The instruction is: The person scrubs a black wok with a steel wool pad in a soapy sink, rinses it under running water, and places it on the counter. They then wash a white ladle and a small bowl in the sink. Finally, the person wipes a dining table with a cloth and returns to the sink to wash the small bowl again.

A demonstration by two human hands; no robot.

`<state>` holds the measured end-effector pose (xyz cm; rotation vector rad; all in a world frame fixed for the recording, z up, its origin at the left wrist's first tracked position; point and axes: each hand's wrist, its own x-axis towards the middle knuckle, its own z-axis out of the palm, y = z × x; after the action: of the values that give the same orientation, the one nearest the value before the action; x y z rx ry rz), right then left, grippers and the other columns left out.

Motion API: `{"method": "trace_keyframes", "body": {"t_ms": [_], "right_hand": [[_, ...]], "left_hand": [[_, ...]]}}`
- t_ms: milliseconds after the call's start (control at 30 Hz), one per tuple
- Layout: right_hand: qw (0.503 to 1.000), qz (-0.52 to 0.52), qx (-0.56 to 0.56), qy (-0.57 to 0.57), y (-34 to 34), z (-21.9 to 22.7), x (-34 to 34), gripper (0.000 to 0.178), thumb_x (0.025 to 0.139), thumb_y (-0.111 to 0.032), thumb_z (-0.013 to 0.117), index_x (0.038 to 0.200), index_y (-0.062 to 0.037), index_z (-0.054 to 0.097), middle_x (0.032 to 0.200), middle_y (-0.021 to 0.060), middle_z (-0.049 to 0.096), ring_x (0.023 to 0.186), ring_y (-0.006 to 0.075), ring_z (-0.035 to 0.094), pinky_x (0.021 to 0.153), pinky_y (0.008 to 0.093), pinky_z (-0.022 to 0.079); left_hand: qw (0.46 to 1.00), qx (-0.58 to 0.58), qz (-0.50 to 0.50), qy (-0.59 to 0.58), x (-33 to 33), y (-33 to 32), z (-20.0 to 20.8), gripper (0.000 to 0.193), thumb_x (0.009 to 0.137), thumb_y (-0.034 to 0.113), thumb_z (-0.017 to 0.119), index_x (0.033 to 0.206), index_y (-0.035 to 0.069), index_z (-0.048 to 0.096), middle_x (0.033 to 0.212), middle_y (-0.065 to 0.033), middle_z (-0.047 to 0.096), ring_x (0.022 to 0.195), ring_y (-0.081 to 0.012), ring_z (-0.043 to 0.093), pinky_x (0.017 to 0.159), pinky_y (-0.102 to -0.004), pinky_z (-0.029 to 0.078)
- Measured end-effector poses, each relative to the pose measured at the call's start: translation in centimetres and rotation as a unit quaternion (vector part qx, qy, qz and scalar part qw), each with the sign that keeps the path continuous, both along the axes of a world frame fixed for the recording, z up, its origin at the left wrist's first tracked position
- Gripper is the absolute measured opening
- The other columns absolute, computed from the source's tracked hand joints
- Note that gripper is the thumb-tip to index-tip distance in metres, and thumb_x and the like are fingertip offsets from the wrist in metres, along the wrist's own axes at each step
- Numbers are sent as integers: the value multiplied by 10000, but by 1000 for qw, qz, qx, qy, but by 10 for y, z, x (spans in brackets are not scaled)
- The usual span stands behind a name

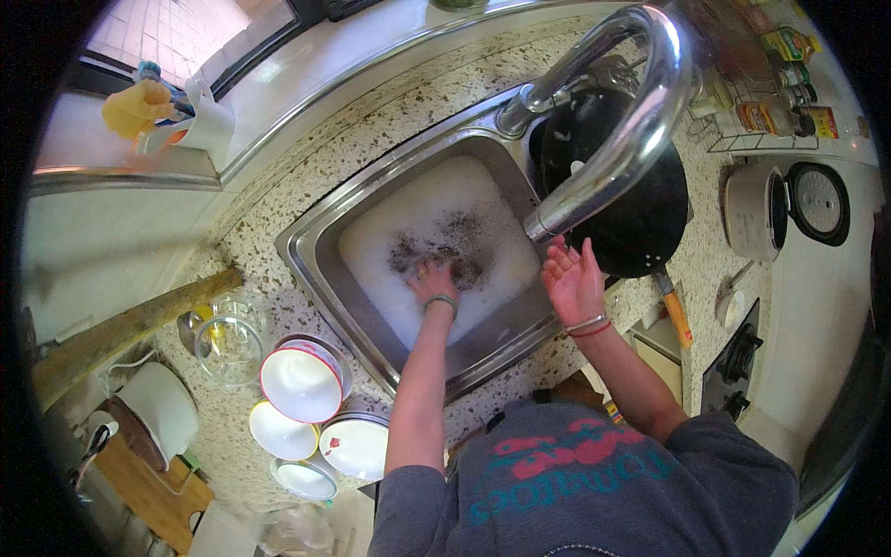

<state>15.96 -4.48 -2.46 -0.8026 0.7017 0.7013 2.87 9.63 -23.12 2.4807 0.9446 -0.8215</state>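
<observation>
Sink (320, 232), steel, rectangular, set in the speckled stone worktop (278, 186); long axis judged to run from about 10 o'clock to 4 o'clock in the head view, tap end toward 1 o'clock. Basin filled with white suds, dark specks gathered near the middle. Left hand (434, 278) plunged into the foam at the centre of the basin, fingers bent down and partly hidden; whether closed on anything under the suds cannot be told. Right hand (573, 277) raised just beside the basin's 3 o'clock rim, fingers spread apart, palm up, holding nothing, directly below the outlet of the curved chrome tap (613, 139). No water stream discernible.

Progress, as a judgement: washing under way, not near its end. Black pan (640, 213) resting at 2 o'clock of the basin, partly behind the tap, apparently not yet rinsed. Stack of white bowls and plates (311, 408) standing on the worktop at 7 o'clock, well apart from the suds, with a glass bowl (227, 343) beside them at 9 o'clock; clean or dirty not determinable. Rice cooker (766, 209) at far 3 o'clock, lid open.
</observation>
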Motion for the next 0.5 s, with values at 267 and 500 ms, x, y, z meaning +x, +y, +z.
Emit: {"method": "trace_keyframes", "body": {"t_ms": [267,500], "right_hand": [[943,288,-114,-119,15,-20,-32,405,946,-325,465,1208,-17,496,1056,118,609,894,198,614,699,312,516],[496,507,-453,-541,76,-192,3,591,805,-212,620,1352,-172,399,1367,193,389,1232,355,385,1013,446,330]], "left_hand": [[992,-88,32,81,30,60,-23,411,768,264,640,1173,219,591,1314,-83,462,1224,-272,433,1012,-540,293],[993,-74,-92,12,11,9,-1,564,762,268,644,1298,251,467,1454,-97,283,1322,-294,303,1030,-568,251]]}}
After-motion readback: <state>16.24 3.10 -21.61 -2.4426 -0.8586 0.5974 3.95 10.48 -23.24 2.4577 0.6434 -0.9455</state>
